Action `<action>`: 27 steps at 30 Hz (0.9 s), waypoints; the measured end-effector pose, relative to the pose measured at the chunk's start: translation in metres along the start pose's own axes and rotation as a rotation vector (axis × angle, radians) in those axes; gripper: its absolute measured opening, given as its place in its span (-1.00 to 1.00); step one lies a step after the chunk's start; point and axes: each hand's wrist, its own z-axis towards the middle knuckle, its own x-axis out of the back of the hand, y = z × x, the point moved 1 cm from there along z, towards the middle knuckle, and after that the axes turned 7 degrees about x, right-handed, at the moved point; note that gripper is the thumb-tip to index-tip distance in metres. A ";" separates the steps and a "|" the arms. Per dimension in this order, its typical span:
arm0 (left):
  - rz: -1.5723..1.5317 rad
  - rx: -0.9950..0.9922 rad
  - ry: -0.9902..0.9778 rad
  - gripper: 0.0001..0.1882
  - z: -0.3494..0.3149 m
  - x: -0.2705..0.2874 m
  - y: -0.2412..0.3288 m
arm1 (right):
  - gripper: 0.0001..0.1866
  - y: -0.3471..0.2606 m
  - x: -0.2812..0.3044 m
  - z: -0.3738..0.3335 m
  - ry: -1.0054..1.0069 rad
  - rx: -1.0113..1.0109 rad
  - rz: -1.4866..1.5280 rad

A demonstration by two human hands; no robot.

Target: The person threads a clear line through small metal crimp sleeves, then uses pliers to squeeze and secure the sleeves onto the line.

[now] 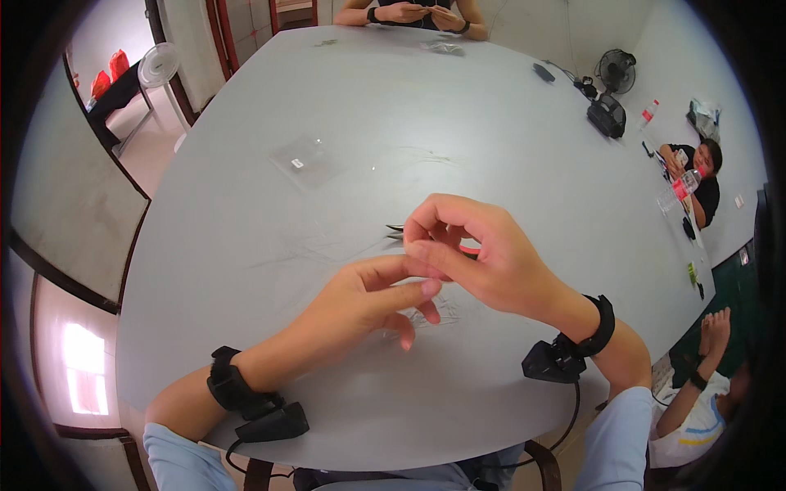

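Observation:
Above the near middle of the table, my left hand (pixel 368 296) and my right hand (pixel 483 250) meet at the fingertips. My right hand is closed, its thumb and index finger pinched together. Thumb and index finger of my left hand come close together too, while its other fingers hang loosely curled. Whatever lies between the fingertips is too small to make out. Partly hidden behind my right hand are pliers (pixel 395 232) with dark jaws and a bit of red handle showing. Beneath the hands lie thin, shiny pieces (pixel 446 313), perhaps wire or a clear bag.
A clear plastic bag (pixel 307 164) lies left of centre, with fine strands (pixel 426 154) beyond. Far across, a person's hands (pixel 422 15) work near another bag (pixel 444 48). Along the right edge are a black case (pixel 607 116), a fan (pixel 616 72) and bottles (pixel 681 188).

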 end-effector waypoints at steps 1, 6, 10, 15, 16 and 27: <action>-0.147 0.001 -0.016 -0.76 0.002 0.004 -0.004 | -0.94 0.000 -0.004 0.005 0.039 -0.016 0.101; -0.166 -0.108 0.043 -0.80 0.005 0.012 -0.007 | -0.86 0.007 0.012 0.007 0.162 -0.131 0.591; -0.146 -0.132 0.151 -0.80 0.007 0.014 -0.008 | -0.87 0.033 0.038 -0.011 0.230 -0.135 0.747; -0.181 -0.162 0.192 -0.79 0.008 0.014 -0.007 | -0.88 0.061 0.060 -0.028 0.528 -0.176 0.658; -0.192 -0.176 0.196 -0.79 0.008 0.015 -0.007 | -0.85 0.064 0.063 -0.031 0.489 -0.159 0.700; -0.088 -0.323 0.235 -0.80 0.004 0.011 -0.001 | -0.83 0.063 0.051 -0.044 0.327 -0.491 0.739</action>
